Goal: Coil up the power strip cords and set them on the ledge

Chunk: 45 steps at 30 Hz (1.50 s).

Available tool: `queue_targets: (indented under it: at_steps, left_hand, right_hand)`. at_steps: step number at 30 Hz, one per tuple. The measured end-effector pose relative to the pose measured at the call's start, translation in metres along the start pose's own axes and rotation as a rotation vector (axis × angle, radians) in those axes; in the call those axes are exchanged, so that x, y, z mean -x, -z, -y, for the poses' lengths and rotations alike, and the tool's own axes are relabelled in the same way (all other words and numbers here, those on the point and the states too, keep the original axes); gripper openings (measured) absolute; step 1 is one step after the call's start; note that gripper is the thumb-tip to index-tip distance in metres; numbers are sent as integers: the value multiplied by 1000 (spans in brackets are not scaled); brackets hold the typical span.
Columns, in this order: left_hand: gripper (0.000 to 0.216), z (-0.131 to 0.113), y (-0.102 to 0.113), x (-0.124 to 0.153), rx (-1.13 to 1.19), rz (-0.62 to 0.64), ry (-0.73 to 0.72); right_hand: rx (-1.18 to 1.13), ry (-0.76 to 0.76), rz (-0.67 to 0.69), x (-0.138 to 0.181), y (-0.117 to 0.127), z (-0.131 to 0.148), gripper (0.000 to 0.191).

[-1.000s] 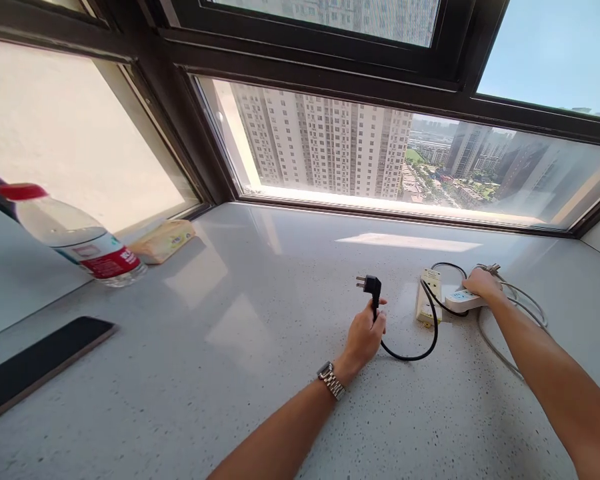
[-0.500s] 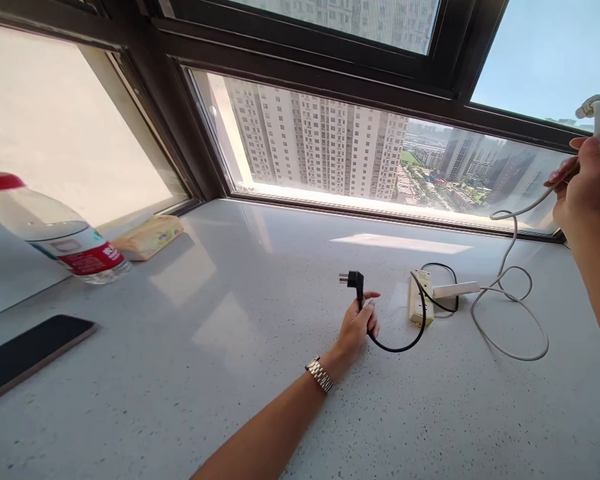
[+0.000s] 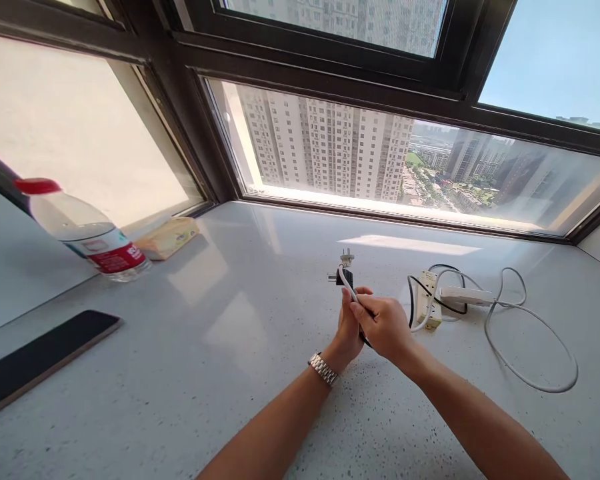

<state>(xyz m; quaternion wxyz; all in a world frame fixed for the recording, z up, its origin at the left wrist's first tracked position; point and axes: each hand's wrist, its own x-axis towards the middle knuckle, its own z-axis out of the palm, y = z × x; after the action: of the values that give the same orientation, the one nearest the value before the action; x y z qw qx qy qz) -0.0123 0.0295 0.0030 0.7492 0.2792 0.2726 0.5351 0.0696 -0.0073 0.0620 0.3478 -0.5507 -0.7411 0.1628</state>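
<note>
Two plugs, black three-pin plug (image 3: 341,276) and white plug (image 3: 347,257), pinched together above both grips: left hand (image 3: 349,327), right hand (image 3: 384,325). Right of grips, two power strips (image 3: 427,299) on speckled white tabletop (image 3: 230,347). Far left, one clear plastic bottle (image 3: 87,233).

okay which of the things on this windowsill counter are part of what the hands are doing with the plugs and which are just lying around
In use:
left hand, holding the black plug
right hand, holding the white plug
yellowish power strip
white power strip
white cable

Lying about:
water bottle
phone
tissue pack
</note>
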Motion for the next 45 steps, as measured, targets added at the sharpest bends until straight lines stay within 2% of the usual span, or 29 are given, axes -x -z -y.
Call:
queue_targets:
  at_steps: [3, 6, 8, 10, 16, 19, 23, 28, 31, 33, 35, 38, 42, 45]
  left_hand:
    - [59, -7, 1, -3, 41, -24, -10]
    - [50, -11, -1, -4, -3, -101, -24]
    - [49, -13, -3, -5, -21, -99, -7]
    - [45, -15, -4, -6, 10, -54, 21]
    - [32, -46, 5, -11, 270, -11, 45]
    - [30, -68, 14, -12, 367, -52, -10]
    - [37, -100, 24, -6, 385, -106, -85]
    - [40, -151, 28, 12, 302, -121, -240]
    - [41, -180, 32, 24, 274, -136, -349]
    - [40, -190, 36, 30, 259, -147, -393]
    - [40, -189, 38, 33, 254, -159, -390]
    - [41, -174, 33, 29, 276, -170, -346]
    - [41, -156, 18, 21, 279, -144, -306]
    - [40, -157, 11, 19, 254, -95, -337]
  right_hand:
    - [84, 69, -17, 17, -20, -10, 25]
    - [94, 68, -34, 28, -30, -25, 18]
    - [68, 31, -22, 31, -32, -34, 22]
    - [88, -27, 48, 31, -30, -40, 30]
    - [536, -156, 373, 26, -12, -49, 18]
    - [666, -224, 421, 29, 4, -61, 20]
    - [688, -283, 446, 34, 29, -77, 25]
    - [670, -349, 360, 40, 60, -103, 24]
    - [659, -347, 310, 53, 83, -137, 30]
    - [667, -317, 228, 66, 101, -165, 35]
    - [684, -239, 138, 78, 121, -191, 39]
    - [738, -201, 11, 90, 152, -217, 46]
    - [795, -218, -125, 93, 192, -225, 57]
    - [820, -272, -208, 96, 225, -225, 56]
